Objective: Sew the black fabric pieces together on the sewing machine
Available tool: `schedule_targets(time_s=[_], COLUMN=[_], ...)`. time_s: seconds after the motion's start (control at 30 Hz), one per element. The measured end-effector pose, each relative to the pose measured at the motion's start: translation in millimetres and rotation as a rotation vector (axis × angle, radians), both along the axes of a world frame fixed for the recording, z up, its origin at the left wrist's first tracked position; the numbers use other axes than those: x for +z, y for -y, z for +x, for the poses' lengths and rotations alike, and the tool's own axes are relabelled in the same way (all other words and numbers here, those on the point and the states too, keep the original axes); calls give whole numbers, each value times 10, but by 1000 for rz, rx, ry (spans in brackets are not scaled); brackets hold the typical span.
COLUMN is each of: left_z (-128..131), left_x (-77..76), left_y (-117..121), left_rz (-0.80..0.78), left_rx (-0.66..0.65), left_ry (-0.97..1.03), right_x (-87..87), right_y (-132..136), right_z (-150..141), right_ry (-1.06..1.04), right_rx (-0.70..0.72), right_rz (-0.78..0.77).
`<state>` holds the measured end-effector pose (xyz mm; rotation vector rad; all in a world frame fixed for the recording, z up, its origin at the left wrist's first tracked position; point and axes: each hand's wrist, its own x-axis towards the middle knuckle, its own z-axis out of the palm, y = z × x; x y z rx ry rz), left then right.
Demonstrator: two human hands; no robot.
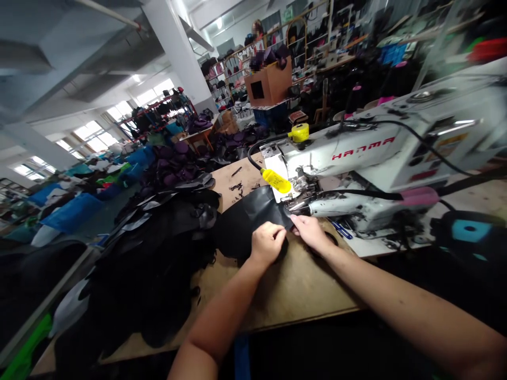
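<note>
A black leather-like panel (237,224) lies on the wooden table under the head of a white sewing machine (325,158). My left hand (268,243) is closed on the panel's near edge, its fingers curled in. Just to the right, my right hand (311,231) pinches the panel's edge close beside the machine's narrow lower arm (340,203). A yellow lamp (276,181) shines on the sewing spot. The needle cannot be made out.
A large heap of black cut pieces (158,253) covers the table's left side. Scraps (236,187) lie behind the panel on the tabletop (317,285). Blue-handled scissors (341,230) rest right of my right hand. Farther back are a cardboard box (277,84) and a person (257,47).
</note>
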<state>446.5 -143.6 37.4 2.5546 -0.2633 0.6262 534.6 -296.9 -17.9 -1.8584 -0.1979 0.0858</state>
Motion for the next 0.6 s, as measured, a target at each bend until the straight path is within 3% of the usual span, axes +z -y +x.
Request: schedule_targets(time_s=[0.17,0.37,0.5,0.6], left_z=[413,727,622,382], left_x=[351,457,447,372], left_y=[242,497,525,528], left_rz=[-106,-86,-153,-203], left_rx=[163,350,382,274], left_ry=[363,460,303,129], right_x=[-174,-222,-62,258], right_y=[351,716,830,688], right_z=[-294,-578,-505,-274], right_ry=[-63,82,140,295], right_rx=[-7,133,189,180], right_rz=[-21,-216,-221,-113])
